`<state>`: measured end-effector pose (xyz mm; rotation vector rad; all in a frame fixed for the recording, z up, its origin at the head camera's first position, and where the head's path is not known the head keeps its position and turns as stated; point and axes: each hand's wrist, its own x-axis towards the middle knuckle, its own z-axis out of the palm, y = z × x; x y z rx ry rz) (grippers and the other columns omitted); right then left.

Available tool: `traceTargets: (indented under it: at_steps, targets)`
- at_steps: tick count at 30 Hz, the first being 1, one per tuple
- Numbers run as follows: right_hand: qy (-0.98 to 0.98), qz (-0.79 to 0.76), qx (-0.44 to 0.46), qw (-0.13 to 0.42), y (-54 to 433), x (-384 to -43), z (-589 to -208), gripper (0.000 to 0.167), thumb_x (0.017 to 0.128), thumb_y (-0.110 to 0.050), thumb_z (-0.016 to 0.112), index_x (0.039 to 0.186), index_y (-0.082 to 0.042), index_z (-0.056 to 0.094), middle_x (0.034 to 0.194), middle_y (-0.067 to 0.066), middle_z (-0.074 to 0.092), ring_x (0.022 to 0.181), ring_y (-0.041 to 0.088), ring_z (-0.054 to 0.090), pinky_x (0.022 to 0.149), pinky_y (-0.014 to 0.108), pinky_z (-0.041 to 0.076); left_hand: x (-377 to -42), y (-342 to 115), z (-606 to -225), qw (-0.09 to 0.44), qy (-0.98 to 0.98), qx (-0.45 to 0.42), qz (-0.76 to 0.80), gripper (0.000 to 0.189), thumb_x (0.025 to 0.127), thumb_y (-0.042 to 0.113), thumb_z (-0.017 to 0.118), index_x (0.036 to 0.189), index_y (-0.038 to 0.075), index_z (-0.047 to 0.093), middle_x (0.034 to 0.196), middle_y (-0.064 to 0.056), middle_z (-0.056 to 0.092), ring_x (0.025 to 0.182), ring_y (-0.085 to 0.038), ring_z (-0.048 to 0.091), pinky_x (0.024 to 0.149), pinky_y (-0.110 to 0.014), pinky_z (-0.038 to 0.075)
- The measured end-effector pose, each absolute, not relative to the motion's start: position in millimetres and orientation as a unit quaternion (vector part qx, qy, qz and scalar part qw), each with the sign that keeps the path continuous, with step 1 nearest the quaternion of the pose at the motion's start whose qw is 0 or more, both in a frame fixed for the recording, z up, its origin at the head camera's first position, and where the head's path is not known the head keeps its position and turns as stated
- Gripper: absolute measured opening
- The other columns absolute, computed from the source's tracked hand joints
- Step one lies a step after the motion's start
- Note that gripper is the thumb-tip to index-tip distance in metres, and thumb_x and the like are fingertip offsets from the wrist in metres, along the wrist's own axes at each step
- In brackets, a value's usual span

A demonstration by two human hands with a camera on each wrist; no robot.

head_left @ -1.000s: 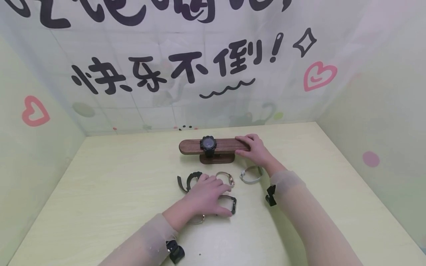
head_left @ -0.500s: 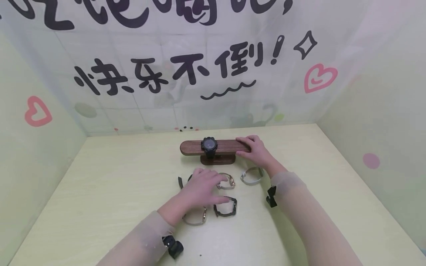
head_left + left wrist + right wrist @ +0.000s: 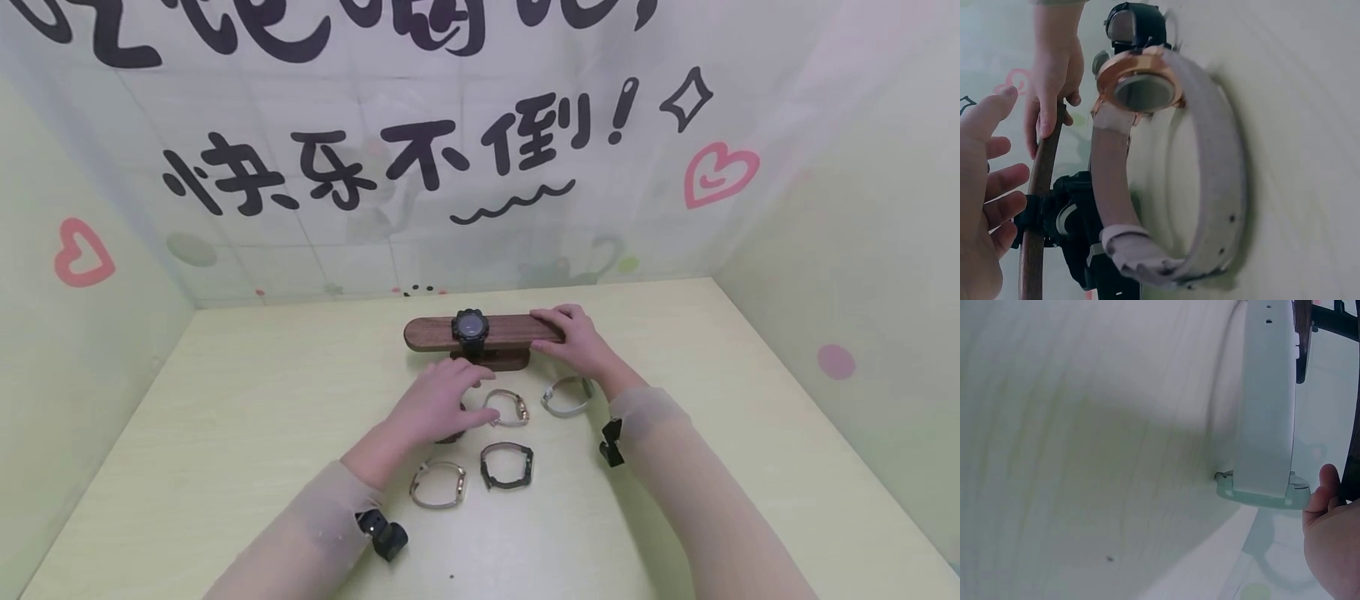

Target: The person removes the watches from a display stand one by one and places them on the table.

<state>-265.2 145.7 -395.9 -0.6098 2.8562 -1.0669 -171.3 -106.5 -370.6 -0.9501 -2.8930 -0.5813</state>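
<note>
My right hand (image 3: 585, 342) grips the right end of a dark wooden watch stand (image 3: 510, 330), thumb and fingers on opposite edges. A black watch (image 3: 470, 327) is strapped round the stand's bar. My left hand (image 3: 431, 406), its fingers loosely spread and holding nothing, hovers just in front of the stand. It hides most of a dark watch (image 3: 450, 437) below it. Beside its thumb lies a light-strapped watch with a rose-gold case (image 3: 522, 409), which looms large in the left wrist view. A white watch (image 3: 1265, 400) fills much of the right wrist view, near my right hand.
Nearer the front of the pale table (image 3: 225, 467) lie a black-framed watch (image 3: 529, 467) and another light-strapped watch (image 3: 461, 486). Printed back wall (image 3: 300, 250) and side walls close in the tabletop.
My left hand has moved away from the black-framed watch, back and slightly left toward the stand, uncovering that watch and the light-strapped one in front. My right hand keeps its grip.
</note>
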Motion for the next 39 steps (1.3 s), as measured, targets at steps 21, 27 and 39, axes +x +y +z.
traceTargets:
  at_steps: [21, 27, 39]
  targets:
    - [0.916, -0.349, -0.196, 0.017, 144.8, -263.3, -394.2, 0.056, 0.086, -0.029, 0.068, 0.137, -0.018, 0.049, 0.134, 0.021, 0.032, 0.12, 0.037, 0.035, 0.101, 0.051, 0.032, -201.4, -125.2, -360.6, 0.026, -0.942, -0.239, -0.234, 0.055, 0.083, 0.037, 0.07, 0.127, 0.007, 0.055, 0.099, -0.007, 0.062, 0.091, -0.026, 0.058, 0.08, -0.041, 0.049]
    - [0.917, -0.349, -0.191, 0.022, 144.6, -263.2, -392.6, 0.055, 0.087, -0.029, 0.067, 0.138, -0.018, 0.048, 0.134, 0.021, 0.032, 0.12, 0.038, 0.035, 0.101, 0.051, 0.032, -209.8, -130.1, -360.1, 0.026, -0.94, -0.218, -0.262, 0.06, 0.083, 0.033, 0.072, 0.131, 0.005, 0.05, 0.098, -0.01, 0.061, 0.089, -0.026, 0.058, 0.078, -0.041, 0.049]
    - [0.921, -0.336, -0.197, 0.027, 145.1, -264.9, -391.3, 0.055, 0.087, -0.028, 0.067, 0.138, -0.018, 0.048, 0.135, 0.021, 0.032, 0.12, 0.038, 0.036, 0.102, 0.052, 0.032, -231.2, -131.8, -363.1, 0.007, -0.937, -0.182, -0.298, 0.066, 0.081, 0.03, 0.074, 0.135, 0.007, 0.045, 0.094, -0.005, 0.059, 0.087, -0.021, 0.056, 0.08, -0.038, 0.047]
